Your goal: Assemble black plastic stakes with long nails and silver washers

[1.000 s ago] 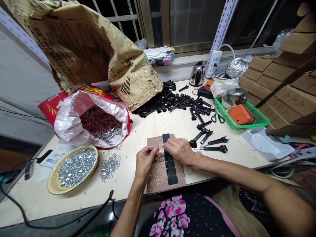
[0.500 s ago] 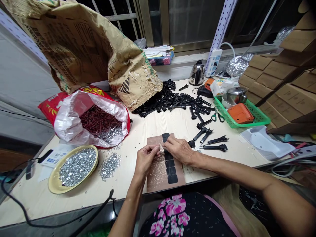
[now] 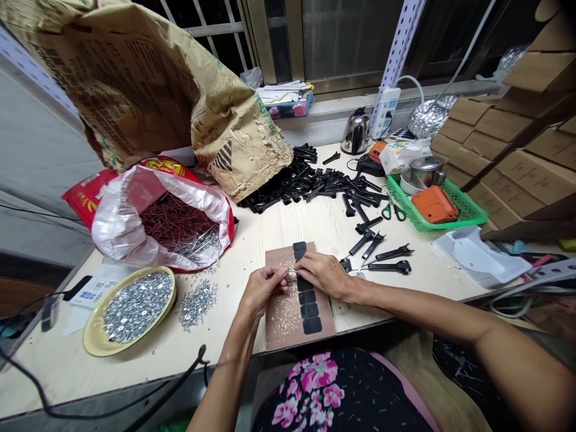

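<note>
Both my hands meet over a brown board (image 3: pixel 283 318) that lies at the table's front edge. A row of black plastic pieces (image 3: pixel 308 303) lies on the board. My left hand (image 3: pixel 262 289) is pinched closed on a thin metal pin I can barely make out. My right hand (image 3: pixel 324 274) rests curled on the row of black pieces, fingertips pinching the same pin's other end. Several loose black plastic parts (image 3: pixel 380 258) lie just right of my right hand.
A yellow dish of small metal washers (image 3: pixel 130 309) sits front left, with a loose heap (image 3: pixel 198 302) beside it. A red-and-white bag of nails (image 3: pixel 171 222), a torn brown sack (image 3: pixel 148 90), a pile of black parts (image 3: pixel 315 183), a green basket (image 3: pixel 472 211) and cardboard boxes (image 3: pixel 517 150) surround it. A black cable (image 3: pixel 135 405) crosses the front edge.
My hands stay pinched together over the board, barely shifting. The view has drifted slightly.
</note>
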{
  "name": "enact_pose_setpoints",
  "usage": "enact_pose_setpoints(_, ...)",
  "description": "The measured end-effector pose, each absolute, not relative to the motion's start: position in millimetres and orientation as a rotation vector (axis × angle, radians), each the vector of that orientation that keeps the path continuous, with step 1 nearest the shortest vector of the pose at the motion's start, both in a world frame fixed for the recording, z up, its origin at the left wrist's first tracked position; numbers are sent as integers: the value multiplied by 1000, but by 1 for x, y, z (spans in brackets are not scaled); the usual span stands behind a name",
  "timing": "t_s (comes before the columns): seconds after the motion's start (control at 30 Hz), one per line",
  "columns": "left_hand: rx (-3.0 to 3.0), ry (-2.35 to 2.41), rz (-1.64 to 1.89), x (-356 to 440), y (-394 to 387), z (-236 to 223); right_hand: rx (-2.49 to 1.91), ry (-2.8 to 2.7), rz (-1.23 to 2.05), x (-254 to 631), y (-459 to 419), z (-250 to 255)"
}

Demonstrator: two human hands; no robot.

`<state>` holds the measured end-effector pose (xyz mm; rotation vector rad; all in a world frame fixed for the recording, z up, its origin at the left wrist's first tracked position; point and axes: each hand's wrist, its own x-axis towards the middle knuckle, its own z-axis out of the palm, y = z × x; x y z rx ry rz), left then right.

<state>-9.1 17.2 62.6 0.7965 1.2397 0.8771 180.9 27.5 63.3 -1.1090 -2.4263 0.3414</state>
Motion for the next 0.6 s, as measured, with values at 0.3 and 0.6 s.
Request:
enact_pose_setpoints(0.3,827,1240,944,-5,15,61,-1211,-2428,322,177,25,62)
enact_pose_setpoints(0.6,1054,1324,885,-8,15,53,-1306,-2207,970,177,31,68)
